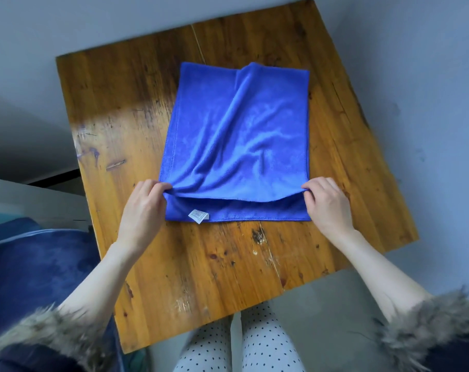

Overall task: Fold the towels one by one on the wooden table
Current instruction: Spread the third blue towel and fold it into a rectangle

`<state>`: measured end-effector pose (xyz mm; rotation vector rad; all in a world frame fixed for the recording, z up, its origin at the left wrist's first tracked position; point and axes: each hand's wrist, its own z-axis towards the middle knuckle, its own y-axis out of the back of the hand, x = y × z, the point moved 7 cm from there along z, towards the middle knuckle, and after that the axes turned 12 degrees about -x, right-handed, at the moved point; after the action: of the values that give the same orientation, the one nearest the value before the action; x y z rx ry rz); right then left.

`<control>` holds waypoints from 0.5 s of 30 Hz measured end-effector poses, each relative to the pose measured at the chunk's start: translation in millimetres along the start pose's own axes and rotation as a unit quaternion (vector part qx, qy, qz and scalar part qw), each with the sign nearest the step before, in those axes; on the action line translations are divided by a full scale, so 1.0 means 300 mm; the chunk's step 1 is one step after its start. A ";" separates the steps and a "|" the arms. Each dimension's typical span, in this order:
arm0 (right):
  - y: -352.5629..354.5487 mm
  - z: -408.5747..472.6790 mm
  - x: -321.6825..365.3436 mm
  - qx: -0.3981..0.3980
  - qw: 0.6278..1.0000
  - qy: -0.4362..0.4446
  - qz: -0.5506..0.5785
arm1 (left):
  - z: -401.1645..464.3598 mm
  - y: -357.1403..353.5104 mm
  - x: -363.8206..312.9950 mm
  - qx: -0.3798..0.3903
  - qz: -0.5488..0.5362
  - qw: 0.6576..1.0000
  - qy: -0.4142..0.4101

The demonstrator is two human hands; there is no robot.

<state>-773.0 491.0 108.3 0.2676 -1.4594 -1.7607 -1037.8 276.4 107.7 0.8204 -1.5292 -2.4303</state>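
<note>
In the head view, a blue towel is laid across the middle of the wooden table, already doubled into 2 layers. The near corners of the upper layer are pinched, one by the left hand and one by the right hand, with fingers curled round the cloth at each side. The 2 hands are held well apart so that the edge is kept taut and can be squared against the lower layer, which is left showing as a strip with a white label. The cloth is seen as soft, napped microfibre with stitched hems, and several diagonal creases are raised across it. The table is made of glossy, knotted, scuffed planks. Fur-trimmed sleeves are seen at the forearms.
</note>
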 end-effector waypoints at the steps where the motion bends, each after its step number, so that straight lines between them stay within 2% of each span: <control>1: 0.038 0.007 0.000 -0.024 1.000 -0.009 0.011 | 0.018 0.032 -0.006 -0.025 -0.016 1.000 0.002; 5: 0.149 -0.010 0.003 -0.085 0.996 -0.029 0.029 | 0.035 0.149 -0.038 -0.098 -0.034 0.994 -0.019; 8: 0.161 -0.060 0.013 -0.103 0.993 -0.033 0.038 | -0.032 0.156 -0.039 -0.099 -0.019 0.995 -0.022; 15: -0.003 -0.228 0.010 0.021 0.999 -0.037 0.034 | -0.220 -0.018 0.045 0.083 0.011 0.996 -0.007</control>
<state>-732.9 439.6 87.3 0.1735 -1.5412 -1.7030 -1013.8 221.6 76.3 0.8123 -1.7533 -2.3222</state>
